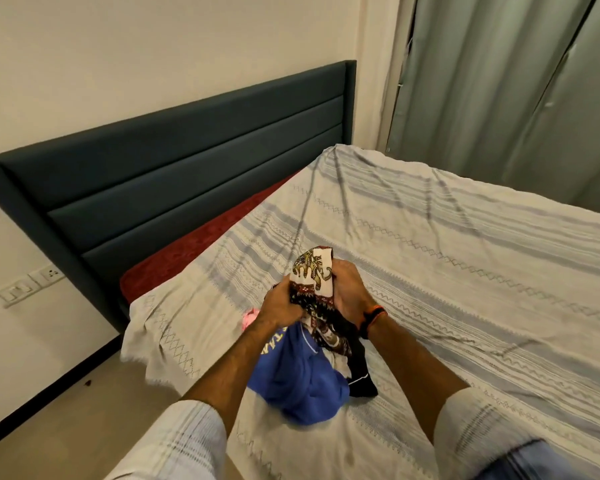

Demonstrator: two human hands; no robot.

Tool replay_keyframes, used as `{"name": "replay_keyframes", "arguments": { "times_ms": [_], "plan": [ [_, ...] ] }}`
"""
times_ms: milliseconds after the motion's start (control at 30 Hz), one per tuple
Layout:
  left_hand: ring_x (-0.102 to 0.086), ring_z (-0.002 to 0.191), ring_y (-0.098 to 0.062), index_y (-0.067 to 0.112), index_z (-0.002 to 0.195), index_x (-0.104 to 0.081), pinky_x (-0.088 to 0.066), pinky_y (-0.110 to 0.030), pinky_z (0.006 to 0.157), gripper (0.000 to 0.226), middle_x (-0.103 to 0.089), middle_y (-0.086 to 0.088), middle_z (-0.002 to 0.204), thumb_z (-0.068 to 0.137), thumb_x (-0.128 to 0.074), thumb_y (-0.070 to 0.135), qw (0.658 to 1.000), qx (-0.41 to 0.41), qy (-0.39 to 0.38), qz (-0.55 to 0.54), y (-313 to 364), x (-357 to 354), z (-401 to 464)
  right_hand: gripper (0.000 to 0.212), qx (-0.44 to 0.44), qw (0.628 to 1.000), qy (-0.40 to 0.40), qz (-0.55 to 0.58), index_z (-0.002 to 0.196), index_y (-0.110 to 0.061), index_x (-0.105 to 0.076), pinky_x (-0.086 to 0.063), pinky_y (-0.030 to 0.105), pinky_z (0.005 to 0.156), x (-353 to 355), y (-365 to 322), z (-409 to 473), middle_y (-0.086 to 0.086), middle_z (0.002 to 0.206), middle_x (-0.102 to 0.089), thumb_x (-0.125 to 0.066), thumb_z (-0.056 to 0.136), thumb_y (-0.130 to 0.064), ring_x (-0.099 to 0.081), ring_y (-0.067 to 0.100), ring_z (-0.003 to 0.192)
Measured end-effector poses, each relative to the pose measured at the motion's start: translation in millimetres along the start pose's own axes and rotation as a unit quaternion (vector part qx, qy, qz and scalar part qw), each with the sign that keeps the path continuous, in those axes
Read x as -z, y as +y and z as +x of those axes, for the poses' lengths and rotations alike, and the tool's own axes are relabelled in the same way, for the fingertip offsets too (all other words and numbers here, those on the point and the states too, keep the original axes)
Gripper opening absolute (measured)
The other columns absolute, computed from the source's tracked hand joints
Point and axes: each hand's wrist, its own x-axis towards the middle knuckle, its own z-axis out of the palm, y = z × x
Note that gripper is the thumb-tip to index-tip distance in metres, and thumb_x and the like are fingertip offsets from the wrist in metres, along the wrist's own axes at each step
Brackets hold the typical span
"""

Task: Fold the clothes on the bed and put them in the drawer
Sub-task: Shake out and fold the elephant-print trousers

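Observation:
Both my hands hold up a bunched patterned cloth [314, 275], white with elephant prints and a dark red and black border, above the near corner of the bed. My left hand [280, 303] grips its left side and my right hand [350, 289] grips its right side. Beneath them on the bedspread lies a crumpled blue garment [298, 382] with yellow lettering. A black piece [359, 375] hangs and lies beside it on the right. A small pink garment [250, 315] peeks out left of my left wrist. No drawer is in view.
The bed carries a beige striped bedspread [465, 271] over a red mattress [194, 244]. A dark padded headboard [174, 161] stands against the wall at left. Green curtains [499, 91] hang behind the far side. A wall socket [32, 282] sits low at left above bare floor [66, 410].

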Motion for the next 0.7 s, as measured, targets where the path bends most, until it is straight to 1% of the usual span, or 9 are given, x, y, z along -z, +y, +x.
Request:
{"name": "replay_keyframes", "arguments": {
  "times_ms": [100,167,267,333,400,467,533,633,700],
  "plan": [
    [-0.064,0.101,-0.023,0.007,0.111,-0.068,-0.051,-0.030,0.083,0.029,-0.069,-0.007,0.105,0.082,-0.067,0.004,0.996,-0.043,0.053,0.049,13,3,16,0.017,0.042,0.998,-0.053,-0.014,0.100,0.005,-0.064,-0.056,0.036,0.080,10,-14,-7,0.020,0.095,-0.069,-0.048,0.096,0.003,-0.067,0.027,0.085],
    [-0.066,0.096,-0.022,0.012,0.106,-0.071,-0.050,-0.028,0.076,0.020,-0.069,-0.002,0.096,0.087,-0.067,0.011,0.996,-0.046,0.069,0.021,21,6,23,0.022,0.054,0.996,-0.075,-0.008,0.109,-0.001,-0.060,-0.057,0.037,0.083,23,-18,-11,0.014,0.106,-0.071,-0.055,0.089,0.005,-0.068,0.025,0.096],
    [-0.068,0.090,-0.022,0.012,0.104,-0.070,-0.055,-0.026,0.074,0.018,-0.071,-0.003,0.094,0.095,-0.055,0.006,0.978,-0.030,0.100,-0.181,34,7,28,0.054,0.049,0.995,-0.032,-0.082,0.121,-0.012,-0.055,-0.054,0.045,0.088,47,-16,-9,0.010,0.127,-0.063,-0.059,0.068,-0.001,-0.065,0.028,0.105],
    [-0.066,0.078,-0.015,0.001,0.107,-0.066,-0.056,-0.022,0.066,0.022,-0.070,-0.004,0.087,0.098,-0.045,-0.001,0.946,-0.031,0.090,-0.308,53,13,19,0.058,0.036,0.984,-0.007,-0.175,0.124,-0.018,-0.052,-0.053,0.043,0.086,58,-13,-11,0.010,0.137,-0.053,-0.061,0.071,0.004,-0.063,0.025,0.102],
    [-0.067,0.075,-0.014,0.000,0.109,-0.064,-0.057,-0.025,0.065,0.021,-0.071,-0.002,0.084,0.098,-0.046,-0.001,0.928,-0.057,0.054,-0.365,67,20,16,0.066,0.035,0.950,-0.003,-0.311,0.135,-0.022,-0.043,-0.050,0.034,0.085,64,-11,-13,0.004,0.141,-0.046,-0.071,0.079,0.000,-0.058,0.017,0.102],
    [-0.068,0.078,-0.017,0.002,0.108,-0.063,-0.057,-0.027,0.066,0.020,-0.072,-0.004,0.085,0.099,-0.045,0.001,0.906,-0.064,0.014,-0.419,77,26,12,0.078,0.023,0.912,-0.012,-0.410,0.145,-0.024,-0.035,-0.046,0.032,0.090,65,-8,-12,-0.006,0.133,-0.042,-0.077,0.081,-0.014,-0.055,0.017,0.107],
    [-0.069,0.077,-0.018,0.002,0.107,-0.061,-0.058,-0.027,0.065,0.021,-0.073,-0.007,0.084,0.101,-0.040,0.003,0.874,-0.066,-0.008,-0.481,82,31,7,0.069,0.012,0.899,-0.027,-0.436,0.143,-0.025,-0.039,-0.046,0.035,0.094,62,-5,-12,-0.010,0.127,-0.048,-0.075,0.084,-0.022,-0.059,0.019,0.107],
    [-0.069,0.065,-0.013,0.002,0.098,-0.058,-0.057,-0.022,0.056,0.023,-0.071,-0.006,0.074,0.103,-0.036,0.004,0.847,-0.066,-0.020,-0.528,85,38,-6,0.028,0.036,0.881,-0.027,-0.471,0.118,-0.015,-0.062,-0.052,0.043,0.091,50,-6,-12,0.001,0.110,-0.068,-0.063,0.094,-0.029,-0.065,0.023,0.093],
    [-0.067,0.065,-0.013,0.002,0.095,-0.057,-0.058,-0.022,0.056,0.024,-0.070,-0.006,0.073,0.103,-0.034,0.001,0.835,-0.056,-0.005,-0.547,81,43,-14,0.031,0.049,0.888,-0.001,-0.458,0.103,-0.006,-0.067,-0.054,0.038,0.082,40,-13,-17,0.007,0.092,-0.070,-0.054,0.099,-0.034,-0.065,0.022,0.080]
  ]
}}
